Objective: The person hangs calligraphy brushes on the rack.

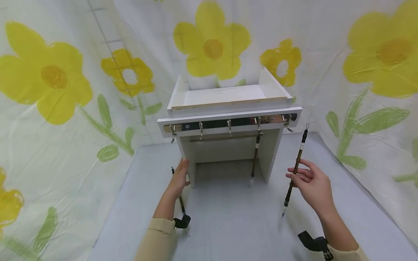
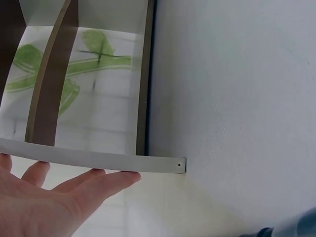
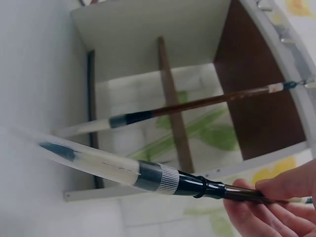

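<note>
Firstly, slim brush point(image 1: 299, 155): brown shaft point(image 3: 242, 193), black collar point(image 3: 190, 183), pale dark-tipped bristles point(image 3: 106, 164); right hand point(image 1: 311, 185) pinched it, left hand point(image 1: 177, 178) rested straight fingers against white rack point(image 1: 225, 95).

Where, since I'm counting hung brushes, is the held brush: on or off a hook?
Off: the right hand holds the brush, loop clear of hooks.
</note>
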{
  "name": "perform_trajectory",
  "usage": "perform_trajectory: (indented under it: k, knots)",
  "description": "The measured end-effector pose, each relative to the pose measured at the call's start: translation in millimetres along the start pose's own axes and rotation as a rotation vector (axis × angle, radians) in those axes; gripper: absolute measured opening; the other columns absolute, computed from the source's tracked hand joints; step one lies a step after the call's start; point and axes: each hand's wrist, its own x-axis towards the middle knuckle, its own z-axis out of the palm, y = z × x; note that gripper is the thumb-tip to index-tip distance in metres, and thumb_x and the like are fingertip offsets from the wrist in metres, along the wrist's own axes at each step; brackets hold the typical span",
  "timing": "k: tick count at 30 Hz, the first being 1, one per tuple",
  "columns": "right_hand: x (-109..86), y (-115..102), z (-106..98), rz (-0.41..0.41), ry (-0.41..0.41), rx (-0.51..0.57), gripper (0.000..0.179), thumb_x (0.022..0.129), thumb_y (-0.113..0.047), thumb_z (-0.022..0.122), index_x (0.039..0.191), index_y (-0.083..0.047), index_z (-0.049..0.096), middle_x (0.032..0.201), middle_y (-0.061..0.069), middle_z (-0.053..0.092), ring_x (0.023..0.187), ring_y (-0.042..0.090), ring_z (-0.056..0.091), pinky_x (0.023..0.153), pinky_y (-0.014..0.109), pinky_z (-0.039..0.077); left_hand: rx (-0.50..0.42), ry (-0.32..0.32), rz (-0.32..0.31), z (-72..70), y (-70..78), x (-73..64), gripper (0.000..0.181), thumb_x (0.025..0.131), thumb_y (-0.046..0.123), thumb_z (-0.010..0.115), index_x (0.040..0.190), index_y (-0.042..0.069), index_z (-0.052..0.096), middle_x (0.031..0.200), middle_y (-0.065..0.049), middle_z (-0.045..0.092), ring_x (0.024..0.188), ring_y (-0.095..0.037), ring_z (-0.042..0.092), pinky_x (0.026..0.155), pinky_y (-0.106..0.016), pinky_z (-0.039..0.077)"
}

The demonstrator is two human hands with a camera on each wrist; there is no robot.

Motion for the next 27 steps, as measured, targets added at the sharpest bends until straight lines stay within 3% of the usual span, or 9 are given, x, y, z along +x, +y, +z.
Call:
perform_trajectory:
  k: [5, 12, 27]
  knots:
    - [-5.3, -11, -2, -0.017, 0.031, -0.018, 0.056, 0.095, -0.014, 0.072, 0.145, -0.003, 0.049, 0.107, 0.008, 0.076, 0.084, -0.009, 0.07, 0.069, 0.016, 0.059, 0.002, 0.004, -0.001, -0.2, -2.6, -0.3, 0.08, 0.1, 0.072, 0.026, 0.164, 0.029, 0.006, 0.17, -0.013, 0.01, 0.152, -0.046, 0.019, 0.107, -0.07, 0.038]
    - [-12.9, -29, -4, -0.054, 0.057, -0.019, 0.057, 0.094, -0.012, 0.073, 0.145, -0.004, 0.049, 0.113, 0.023, 0.073, 0.086, -0.006, 0.071, 0.07, 0.014, 0.058, 0.019, 0.014, -0.009, 0.8, -2.4, -2.2, 0.083, 0.1, 0.072, 0.025, 0.164, 0.024, 0.005, 0.17, -0.015, 0.009, 0.151, -0.047, 0.019, 0.107, -0.069, 0.039]
    - [-25.9, -62, 2, -0.22, 0.07, 0.003, 0.058, 0.088, -0.001, 0.077, 0.141, -0.007, 0.055, 0.109, 0.017, 0.076, 0.087, -0.002, 0.073, 0.072, 0.011, 0.057, -0.002, 0.007, 0.008, 0.9, -1.7, -0.6, 0.08, 0.102, 0.069, 0.024, 0.164, 0.023, 0.004, 0.169, -0.018, 0.008, 0.151, -0.049, 0.019, 0.106, -0.071, 0.037]
